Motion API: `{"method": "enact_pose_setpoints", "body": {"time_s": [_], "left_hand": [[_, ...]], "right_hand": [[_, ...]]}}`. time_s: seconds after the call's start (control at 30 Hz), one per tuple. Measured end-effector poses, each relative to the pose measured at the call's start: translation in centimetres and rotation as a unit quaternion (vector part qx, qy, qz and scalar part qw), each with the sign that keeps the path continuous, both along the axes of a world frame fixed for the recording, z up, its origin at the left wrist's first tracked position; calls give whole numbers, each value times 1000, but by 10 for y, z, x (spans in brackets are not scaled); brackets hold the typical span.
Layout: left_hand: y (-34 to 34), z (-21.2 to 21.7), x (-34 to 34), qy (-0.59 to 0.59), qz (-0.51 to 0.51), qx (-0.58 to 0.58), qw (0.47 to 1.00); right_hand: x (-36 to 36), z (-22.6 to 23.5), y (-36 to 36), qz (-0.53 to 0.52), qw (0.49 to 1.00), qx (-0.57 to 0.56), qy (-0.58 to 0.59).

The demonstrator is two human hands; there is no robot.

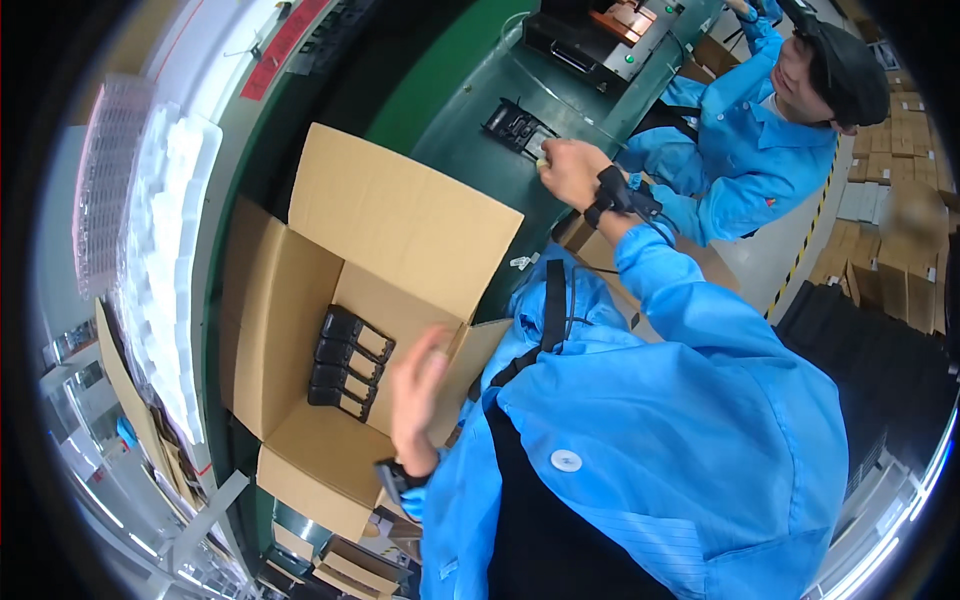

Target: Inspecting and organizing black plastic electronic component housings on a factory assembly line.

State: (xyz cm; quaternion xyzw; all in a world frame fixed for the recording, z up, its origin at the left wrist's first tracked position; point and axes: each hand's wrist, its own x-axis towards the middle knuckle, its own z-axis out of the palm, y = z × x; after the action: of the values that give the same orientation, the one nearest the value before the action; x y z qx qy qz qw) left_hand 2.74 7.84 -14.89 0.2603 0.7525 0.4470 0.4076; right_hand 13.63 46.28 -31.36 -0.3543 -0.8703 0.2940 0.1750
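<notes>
My right hand is closed at the near end of a black plastic housing on the green bench, its fingertips on the lighter part of that end. A dark strap with a small device and cable circles this wrist. My left hand, slightly blurred by motion, is over the near edge of an open cardboard box. Its fingers are stretched out and hold nothing. Inside the box, several black plastic frames lie in a row against one another.
A machine with a black base stands farther along the green bench. A co-worker in blue sits close on the right. Stacked clear plastic trays line the left side. Cardboard boxes are piled at the far right.
</notes>
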Motion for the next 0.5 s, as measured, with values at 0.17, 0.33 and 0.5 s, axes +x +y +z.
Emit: {"method": "enact_pose_setpoints", "body": {"time_s": [0.17,0.33,0.5], "left_hand": [[41,-12,69,340,35,-36,939],[54,-13,66,374,4,6,927],[64,-18,71,358,-48,56,931]], "right_hand": [[-39,-68,-6,-6,991,95,-91],[-59,-68,0,25,969,146,-197],[-52,-57,11,-123,992,-20,-6]]}}
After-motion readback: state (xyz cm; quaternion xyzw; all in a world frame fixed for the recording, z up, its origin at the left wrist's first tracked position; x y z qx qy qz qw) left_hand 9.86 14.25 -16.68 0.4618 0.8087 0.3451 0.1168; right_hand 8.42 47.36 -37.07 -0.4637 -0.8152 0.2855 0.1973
